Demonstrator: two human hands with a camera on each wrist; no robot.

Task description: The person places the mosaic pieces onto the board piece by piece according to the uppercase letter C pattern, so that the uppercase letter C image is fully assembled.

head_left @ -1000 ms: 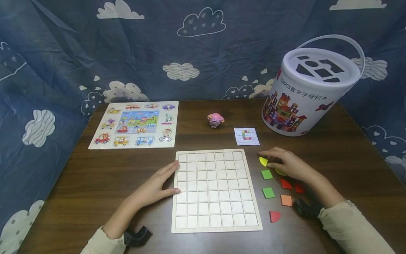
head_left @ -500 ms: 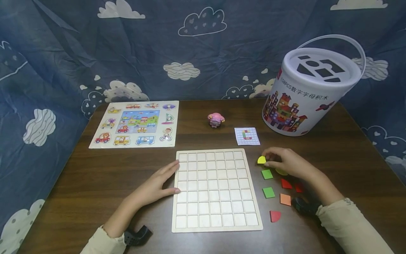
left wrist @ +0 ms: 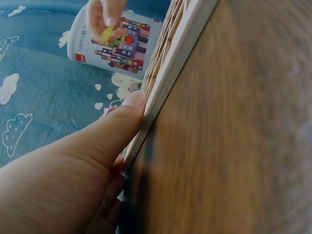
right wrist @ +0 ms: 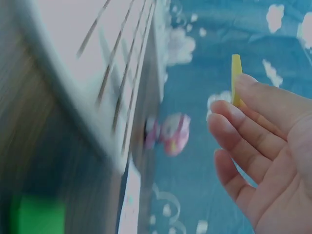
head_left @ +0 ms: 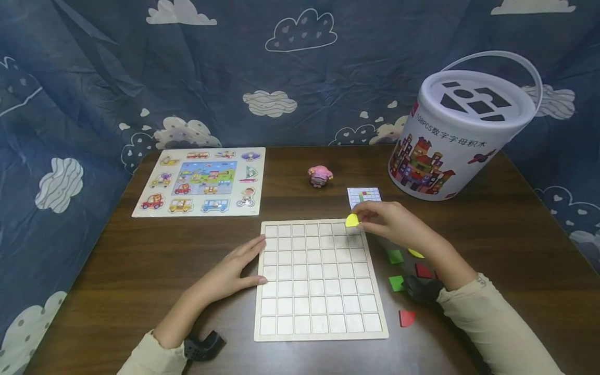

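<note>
My right hand [head_left: 394, 221] pinches a yellow quarter-circle tile [head_left: 351, 221] between thumb and fingertips. The tile overlaps the top right corner of a pale wooden grid board [head_left: 321, 281] in the head view; edge-on, the yellow tile [right wrist: 236, 78] shows as a thin strip in the right wrist view. Spread along the board's left edge, my left hand [head_left: 229, 268] touches the frame with thumb and fingertips. In the left wrist view, the left thumb [left wrist: 127, 109] lies against the board's side. A small pattern card [head_left: 363, 195] behind the board is partly covered by the right hand.
Right of the board lie green square tiles [head_left: 396, 283], a red quarter-circle tile [head_left: 406, 318], another red tile [head_left: 423, 270] and a second yellow tile [head_left: 416, 253], some under the right forearm. A white bucket [head_left: 436, 146], pink figurine [head_left: 320, 176] and picture puzzle [head_left: 197, 205] stand farther back.
The right hand has picked up the yellow tile from the table and carried it left to the board's top right corner. The left hand has stayed at the board's edge.
</note>
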